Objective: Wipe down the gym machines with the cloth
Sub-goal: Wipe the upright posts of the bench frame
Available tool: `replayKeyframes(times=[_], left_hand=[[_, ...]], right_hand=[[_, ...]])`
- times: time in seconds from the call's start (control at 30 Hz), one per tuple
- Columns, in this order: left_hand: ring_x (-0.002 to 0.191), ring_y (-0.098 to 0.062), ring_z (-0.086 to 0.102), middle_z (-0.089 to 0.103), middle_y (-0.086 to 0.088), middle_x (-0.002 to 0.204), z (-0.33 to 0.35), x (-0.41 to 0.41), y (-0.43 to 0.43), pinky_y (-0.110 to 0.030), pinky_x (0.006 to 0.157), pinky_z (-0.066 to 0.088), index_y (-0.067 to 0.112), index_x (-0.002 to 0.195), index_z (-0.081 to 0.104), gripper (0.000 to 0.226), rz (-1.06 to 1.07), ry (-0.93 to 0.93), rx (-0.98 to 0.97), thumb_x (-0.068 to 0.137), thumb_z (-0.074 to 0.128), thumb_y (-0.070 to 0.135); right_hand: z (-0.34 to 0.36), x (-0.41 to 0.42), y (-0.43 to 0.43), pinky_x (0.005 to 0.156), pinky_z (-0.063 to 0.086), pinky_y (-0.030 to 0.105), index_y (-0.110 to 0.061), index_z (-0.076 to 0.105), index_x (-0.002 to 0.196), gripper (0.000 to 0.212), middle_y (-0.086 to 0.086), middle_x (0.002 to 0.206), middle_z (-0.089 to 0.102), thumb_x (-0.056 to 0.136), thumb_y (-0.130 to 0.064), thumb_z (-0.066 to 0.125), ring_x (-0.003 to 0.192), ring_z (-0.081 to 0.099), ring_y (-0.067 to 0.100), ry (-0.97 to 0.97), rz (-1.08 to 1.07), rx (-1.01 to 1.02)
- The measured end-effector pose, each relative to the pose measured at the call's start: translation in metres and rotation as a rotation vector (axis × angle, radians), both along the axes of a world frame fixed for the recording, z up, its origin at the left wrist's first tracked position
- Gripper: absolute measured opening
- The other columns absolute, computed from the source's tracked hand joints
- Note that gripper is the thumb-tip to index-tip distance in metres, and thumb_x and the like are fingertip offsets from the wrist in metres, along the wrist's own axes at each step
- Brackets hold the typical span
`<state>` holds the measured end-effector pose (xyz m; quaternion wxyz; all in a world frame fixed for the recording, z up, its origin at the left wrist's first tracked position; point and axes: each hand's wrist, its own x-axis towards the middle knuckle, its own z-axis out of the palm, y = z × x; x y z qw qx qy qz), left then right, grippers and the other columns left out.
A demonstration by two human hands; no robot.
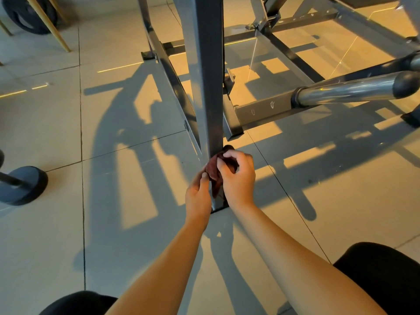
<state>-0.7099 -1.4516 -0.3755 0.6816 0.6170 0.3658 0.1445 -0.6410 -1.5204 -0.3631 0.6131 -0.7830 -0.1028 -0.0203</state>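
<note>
Two-handed: holds maroon cloth (212,170) against foot of grey steel upright (209,87); left hand (197,195) thumb pressing it, fingers hidden; right hand (238,178) fingers curled, pinching it.

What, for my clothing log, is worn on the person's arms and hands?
Nothing that shows. The left hand and right hand have no gloves, rings or watch visible. Both forearms are uncovered, with no sleeve in view. The only garment seen is black clothing over the knees.
</note>
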Motion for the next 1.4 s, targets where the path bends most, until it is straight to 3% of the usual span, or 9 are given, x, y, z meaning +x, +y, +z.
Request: replayKeyframes(times=[0.1, 0.23, 0.33, 0.63, 0.73, 0.93, 1.13, 1.3, 1.4], left_hand=[[0.094, 0.003, 0.066, 0.073, 0.019, 0.093, -0.003, 0.001, 0.003, -0.006, 0.073, 0.046, 0.043, 0.096, 0.072, 0.038, 0.004, -0.009, -0.01, 0.108, 0.042, 0.024], [0.101, -0.003, 0.068, 0.075, 0.01, 0.103, -0.007, 0.0, 0.004, -0.016, 0.082, 0.053, 0.038, 0.121, 0.069, 0.031, 0.004, 0.001, -0.015, 0.108, 0.043, 0.03], [0.097, 0.011, 0.064, 0.071, 0.02, 0.103, -0.004, -0.002, 0.0, -0.004, 0.073, 0.047, 0.04, 0.129, 0.064, 0.031, -0.003, -0.003, -0.004, 0.108, 0.043, 0.032], [0.104, 0.001, 0.066, 0.074, 0.013, 0.105, -0.01, -0.001, 0.0, -0.016, 0.087, 0.048, 0.031, 0.118, 0.069, 0.031, 0.014, -0.027, -0.04, 0.109, 0.04, 0.029], [0.112, 0.002, 0.064, 0.072, 0.012, 0.118, -0.013, -0.001, 0.002, -0.017, 0.092, 0.048, 0.027, 0.135, 0.064, 0.035, 0.004, -0.038, -0.035, 0.109, 0.04, 0.03], [0.105, 0.008, 0.062, 0.069, 0.026, 0.104, -0.005, -0.004, -0.002, -0.01, 0.081, 0.048, 0.047, 0.128, 0.059, 0.029, -0.028, -0.001, -0.009, 0.109, 0.039, 0.036], [0.104, -0.006, 0.067, 0.075, 0.011, 0.1, -0.004, -0.001, -0.001, -0.019, 0.087, 0.049, 0.038, 0.106, 0.07, 0.035, 0.007, -0.041, -0.038, 0.11, 0.036, 0.029], [0.106, 0.003, 0.065, 0.074, 0.017, 0.108, -0.007, -0.004, 0.0, -0.014, 0.086, 0.049, 0.035, 0.126, 0.067, 0.034, 0.0, -0.054, -0.068, 0.11, 0.037, 0.03], [0.099, 0.01, 0.065, 0.072, 0.025, 0.105, -0.006, -0.004, -0.005, -0.012, 0.082, 0.053, 0.043, 0.13, 0.06, 0.032, -0.016, -0.044, -0.074, 0.11, 0.037, 0.031]], right_hand=[[0.005, 0.001, 0.006, 0.085, 0.041, 0.004, -0.025, 0.067, 0.097, 0.018, -0.008, 0.105, 0.054, 0.089, -0.009, 0.072, 0.101, 0.06, 0.007, -0.02, -0.005, -0.001], [-0.01, -0.004, 0.001, 0.076, 0.042, 0.0, -0.019, 0.069, 0.096, 0.016, 0.0, 0.105, 0.056, 0.089, -0.004, 0.071, 0.094, 0.061, 0.007, 0.08, -0.011, -0.032], [-0.018, -0.005, -0.004, 0.069, 0.043, 0.0, -0.017, 0.071, 0.096, 0.014, 0.004, 0.108, 0.058, 0.09, -0.005, 0.069, 0.094, 0.064, 0.015, 0.24, 0.0, -0.077], [-0.001, -0.005, -0.01, 0.082, 0.044, 0.003, -0.015, 0.073, 0.104, 0.011, -0.008, 0.107, 0.055, 0.093, -0.014, 0.071, 0.099, 0.059, 0.009, -0.217, 0.145, -0.207], [-0.014, -0.004, -0.012, 0.079, 0.042, -0.001, -0.013, 0.075, 0.102, 0.012, -0.006, 0.106, 0.056, 0.091, -0.009, 0.072, 0.097, 0.059, 0.008, -0.19, 0.151, -0.229], [-0.012, -0.002, -0.026, 0.072, 0.041, -0.003, -0.017, 0.075, 0.102, 0.013, -0.001, 0.105, 0.06, 0.093, -0.01, 0.068, 0.097, 0.065, 0.014, 0.009, 0.224, -0.29], [0.001, -0.002, -0.013, 0.084, 0.045, 0.016, -0.011, 0.07, 0.1, 0.01, 0.0, 0.109, 0.06, 0.092, -0.005, 0.067, 0.101, 0.055, 0.017, -0.459, 0.282, -0.301], [-0.028, 0.001, -0.015, 0.077, 0.051, 0.025, -0.013, 0.072, 0.09, 0.013, -0.001, 0.103, 0.063, 0.089, -0.001, 0.068, 0.096, 0.06, 0.02, -0.298, 0.254, -0.317], [-0.039, -0.005, -0.021, 0.066, 0.05, 0.018, -0.011, 0.07, 0.087, 0.014, -0.005, 0.096, 0.062, 0.09, 0.001, 0.064, 0.082, 0.063, 0.005, 0.004, 0.349, -0.277]])
